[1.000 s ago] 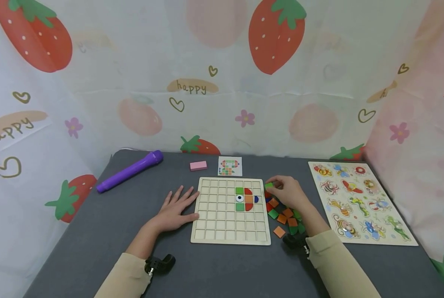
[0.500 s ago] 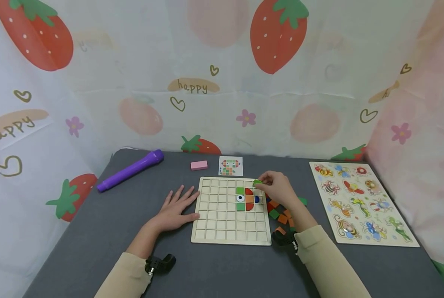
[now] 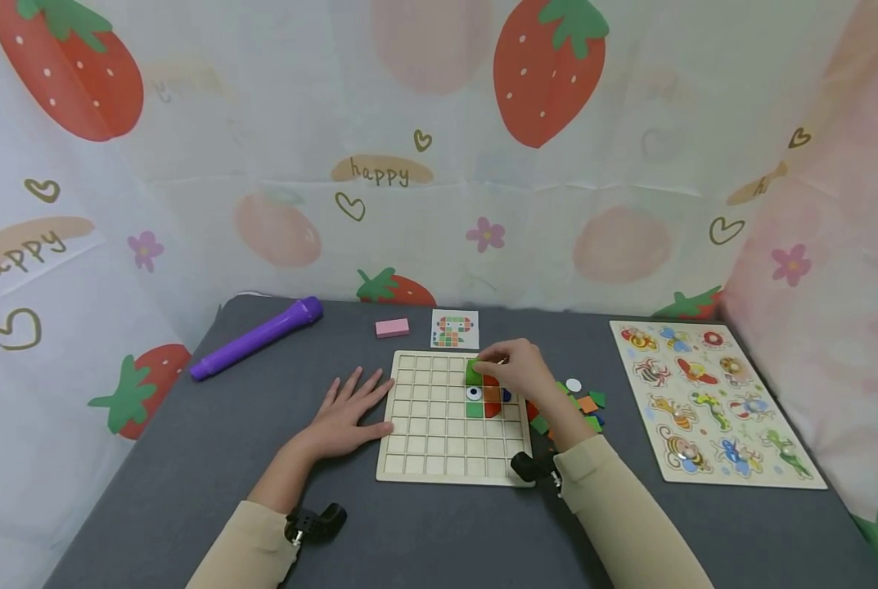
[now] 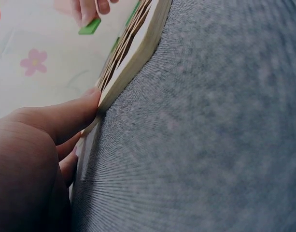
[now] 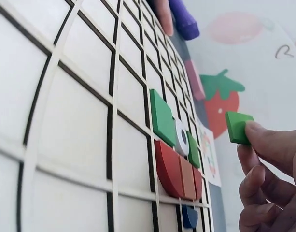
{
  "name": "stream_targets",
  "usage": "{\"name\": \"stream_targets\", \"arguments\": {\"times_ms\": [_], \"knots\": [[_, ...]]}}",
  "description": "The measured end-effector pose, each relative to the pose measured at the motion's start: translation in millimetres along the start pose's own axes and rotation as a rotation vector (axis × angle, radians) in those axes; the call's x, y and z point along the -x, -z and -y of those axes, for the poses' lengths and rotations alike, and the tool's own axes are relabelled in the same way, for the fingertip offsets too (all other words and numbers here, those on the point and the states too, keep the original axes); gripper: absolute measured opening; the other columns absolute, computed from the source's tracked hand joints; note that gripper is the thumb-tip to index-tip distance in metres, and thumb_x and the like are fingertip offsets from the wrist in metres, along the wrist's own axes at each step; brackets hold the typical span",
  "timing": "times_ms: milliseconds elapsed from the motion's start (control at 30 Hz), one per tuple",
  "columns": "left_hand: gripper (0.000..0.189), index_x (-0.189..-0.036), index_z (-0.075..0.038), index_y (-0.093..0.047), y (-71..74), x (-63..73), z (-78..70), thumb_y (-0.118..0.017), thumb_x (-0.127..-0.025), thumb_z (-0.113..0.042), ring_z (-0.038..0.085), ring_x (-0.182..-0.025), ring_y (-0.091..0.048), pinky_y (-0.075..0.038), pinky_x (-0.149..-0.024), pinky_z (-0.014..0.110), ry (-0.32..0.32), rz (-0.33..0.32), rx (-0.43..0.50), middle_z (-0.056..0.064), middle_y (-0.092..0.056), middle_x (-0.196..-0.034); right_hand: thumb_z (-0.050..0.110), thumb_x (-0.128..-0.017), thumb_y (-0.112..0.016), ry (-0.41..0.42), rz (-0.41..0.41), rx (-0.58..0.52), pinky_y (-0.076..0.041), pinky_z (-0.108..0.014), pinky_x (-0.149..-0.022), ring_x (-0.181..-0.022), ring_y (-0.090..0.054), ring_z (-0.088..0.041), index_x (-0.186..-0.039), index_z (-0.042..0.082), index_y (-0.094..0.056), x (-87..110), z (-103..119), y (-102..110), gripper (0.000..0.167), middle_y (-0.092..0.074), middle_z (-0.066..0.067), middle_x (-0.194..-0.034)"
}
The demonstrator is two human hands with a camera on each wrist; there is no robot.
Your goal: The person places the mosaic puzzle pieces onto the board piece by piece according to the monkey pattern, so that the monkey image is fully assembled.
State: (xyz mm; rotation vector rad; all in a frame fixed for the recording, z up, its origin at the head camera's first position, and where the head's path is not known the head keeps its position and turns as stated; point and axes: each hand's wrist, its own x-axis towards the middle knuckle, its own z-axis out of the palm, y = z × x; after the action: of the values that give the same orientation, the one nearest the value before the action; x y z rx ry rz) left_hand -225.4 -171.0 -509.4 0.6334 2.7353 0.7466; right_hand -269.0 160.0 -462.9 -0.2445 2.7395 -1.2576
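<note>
A wooden grid board (image 3: 439, 446) lies on the table, with several pieces set in its upper right cells. Among them are a green square tile (image 5: 161, 116), a white eye piece (image 3: 474, 393), red curved pieces (image 5: 168, 169) and a dark blue piece (image 5: 189, 216). My right hand (image 3: 520, 372) pinches another green square tile (image 5: 238, 127) between thumb and fingers, held above the board's upper right part. My left hand (image 3: 346, 421) lies with fingers spread at the board's left edge; its thumb (image 4: 80, 113) touches the edge.
Loose coloured pieces (image 3: 589, 404) lie right of the board, partly hidden by my right forearm. Behind the board are a pattern card (image 3: 455, 329) and a pink block (image 3: 392, 328). A purple stick (image 3: 258, 339) lies back left; an insect picture board (image 3: 711, 401) lies right.
My right hand has moved left from the loose pieces to above the board, carrying the green tile. The left hand stays in place at the board's edge.
</note>
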Motion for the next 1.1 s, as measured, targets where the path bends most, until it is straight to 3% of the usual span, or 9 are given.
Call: {"name": "stream_targets", "arguments": {"times_ms": [400,800,1100], "knots": [[0.078,-0.162,-0.023,-0.025,1.6,1.0,0.3,-0.058,-0.098,-0.053,0.038,-0.157,0.002,0.007,-0.122,0.062,-0.025,-0.012,0.012,0.007,-0.015,-0.170,0.026,-0.094,-0.074,0.021,0.011,0.021,-0.048,-0.033,-0.063,-0.076,-0.059,-0.018,-0.094,0.016,-0.077,-16.5,4,-21,0.011,-0.070,-0.001,-0.086],[0.078,-0.162,-0.023,-0.026,-0.2,-0.7,0.4,-0.058,-0.098,-0.054,0.038,-0.157,0.002,0.007,-0.121,0.062,-0.022,-0.011,0.015,0.007,-0.015,-0.170,0.028,-0.095,-0.073,0.027,0.026,0.114,-0.054,-0.043,-0.085,-0.084,-0.065,-0.015,-0.095,0.020,-0.079,-20.0,3,-34,0.010,-0.073,0.005,-0.090],[0.079,-0.162,-0.024,-0.025,-0.7,-2.4,1.5,-0.058,-0.098,-0.055,0.037,-0.157,0.002,0.007,-0.122,0.062,-0.017,-0.005,0.011,0.006,-0.015,-0.170,0.024,-0.094,-0.074,0.027,0.040,0.169,-0.052,-0.032,-0.068,-0.080,-0.062,-0.015,-0.096,0.017,-0.079,-20.7,10,-36,0.009,-0.070,0.002,-0.088]]}}
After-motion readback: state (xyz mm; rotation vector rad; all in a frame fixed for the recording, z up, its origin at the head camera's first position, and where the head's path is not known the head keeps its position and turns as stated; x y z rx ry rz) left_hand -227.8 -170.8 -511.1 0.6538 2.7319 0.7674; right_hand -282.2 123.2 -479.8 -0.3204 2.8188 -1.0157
